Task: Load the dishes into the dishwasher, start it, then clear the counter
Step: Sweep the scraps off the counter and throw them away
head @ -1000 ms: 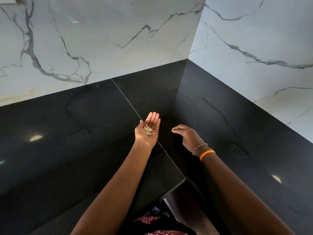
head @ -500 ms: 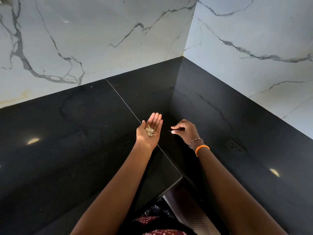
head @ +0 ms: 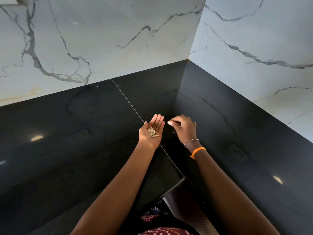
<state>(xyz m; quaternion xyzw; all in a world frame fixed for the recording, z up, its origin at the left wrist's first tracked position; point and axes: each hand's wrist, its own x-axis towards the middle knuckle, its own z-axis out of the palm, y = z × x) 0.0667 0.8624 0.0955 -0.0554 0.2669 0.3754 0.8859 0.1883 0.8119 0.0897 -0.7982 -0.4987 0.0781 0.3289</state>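
1. The left hand (head: 151, 133) lies palm up, fingers straight, cupping a small heap of pale scraps (head: 153, 132) in its hollow. They look light, dry and loose, so a tilt would likely spill them; keep the palm level.
2. The right hand (head: 183, 128), just beside it, hovers with fingers curled and tips pinched; whether it holds a crumb I cannot tell.
3. The black bench (head: 84, 150) spreads wide on both sides; its inner corner edge (head: 182, 179) sits below the wrists, and marble walls (head: 118, 31) stand beyond the fingertips.
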